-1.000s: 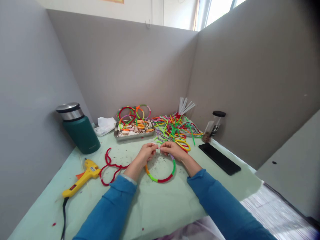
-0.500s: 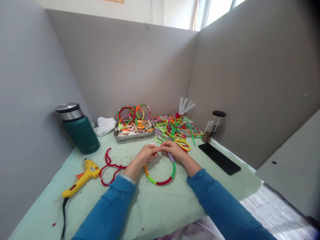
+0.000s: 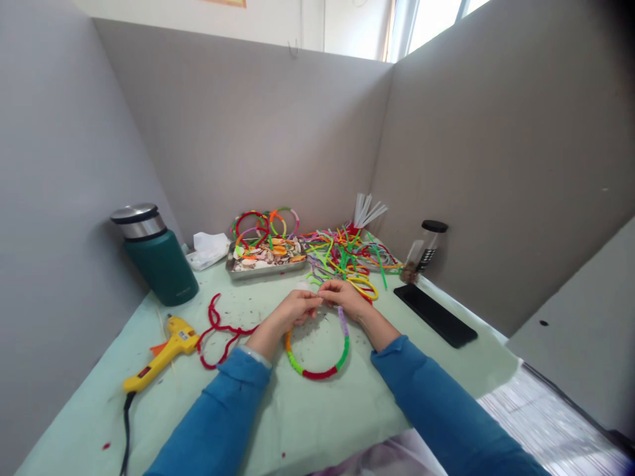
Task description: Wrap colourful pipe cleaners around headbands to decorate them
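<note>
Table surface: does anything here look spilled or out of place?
Yes. Dark specks lie scattered on the green mat around the colourful ring held by left hand and right hand; pipe cleaners sit tangled behind.

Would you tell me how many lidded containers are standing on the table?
2: a green flask at the left wall, and a clear black-capped jar at the right, just behind the phone. I see no others.
</note>
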Demonstrator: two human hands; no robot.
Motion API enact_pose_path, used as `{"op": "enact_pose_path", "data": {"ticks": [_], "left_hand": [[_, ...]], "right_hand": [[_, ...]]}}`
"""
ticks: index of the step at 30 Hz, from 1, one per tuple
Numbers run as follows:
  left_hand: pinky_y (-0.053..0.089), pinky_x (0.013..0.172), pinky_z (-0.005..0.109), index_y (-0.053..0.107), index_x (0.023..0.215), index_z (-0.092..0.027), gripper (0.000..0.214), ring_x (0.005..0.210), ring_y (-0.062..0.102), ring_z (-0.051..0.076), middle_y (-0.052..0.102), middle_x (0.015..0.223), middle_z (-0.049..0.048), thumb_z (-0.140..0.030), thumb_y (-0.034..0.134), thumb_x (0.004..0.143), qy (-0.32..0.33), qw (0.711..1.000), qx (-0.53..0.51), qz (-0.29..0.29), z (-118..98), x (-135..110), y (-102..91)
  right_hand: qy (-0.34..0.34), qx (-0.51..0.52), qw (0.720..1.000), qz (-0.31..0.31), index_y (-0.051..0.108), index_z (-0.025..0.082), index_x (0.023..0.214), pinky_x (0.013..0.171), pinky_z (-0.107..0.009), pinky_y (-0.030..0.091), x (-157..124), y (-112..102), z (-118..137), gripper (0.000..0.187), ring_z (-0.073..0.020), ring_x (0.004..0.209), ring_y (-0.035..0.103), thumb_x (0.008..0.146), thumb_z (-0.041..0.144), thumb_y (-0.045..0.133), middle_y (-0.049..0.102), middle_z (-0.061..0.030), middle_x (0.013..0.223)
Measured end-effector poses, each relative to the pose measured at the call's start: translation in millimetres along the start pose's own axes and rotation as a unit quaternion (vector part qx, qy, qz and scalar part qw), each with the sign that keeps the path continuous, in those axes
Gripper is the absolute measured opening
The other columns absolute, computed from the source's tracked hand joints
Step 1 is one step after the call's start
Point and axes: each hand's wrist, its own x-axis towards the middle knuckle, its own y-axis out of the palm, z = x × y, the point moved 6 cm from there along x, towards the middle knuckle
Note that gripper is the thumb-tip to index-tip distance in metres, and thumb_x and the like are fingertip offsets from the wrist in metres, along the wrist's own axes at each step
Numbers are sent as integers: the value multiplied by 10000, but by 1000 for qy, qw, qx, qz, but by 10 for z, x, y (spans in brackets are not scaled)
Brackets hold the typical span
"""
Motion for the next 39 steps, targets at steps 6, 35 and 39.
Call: {"op": "enact_pose_path", "data": {"ticks": [6,35,39], "left_hand": [[95,343,196,526,738,-147,272,321,231,7,464,522,-47,-394,629,687,-2,1000,14,-27,-6,-12,-18],[94,342,200,523,692,-158,309,323,228,12,396,488,-66,-434,658,658,27,992,-23,-118,-37,2,-126],[87,341,204,536,712,-159,301,319,220,11,394,488,-67,-431,656,664,28,993,-25,-112,-40,7,-131]], "right_hand": [[-12,-7,1000,-2,615,149,717,508,-227,313,-6,-4,29,234,-86,525,412,658,367,676,529,15,606],[12,8,999,28,622,147,708,523,-241,310,-8,8,25,187,-92,501,421,675,329,654,509,28,544],[14,10,999,30,612,149,708,524,-243,307,-9,17,27,196,-93,501,423,685,340,648,505,30,540]]}}
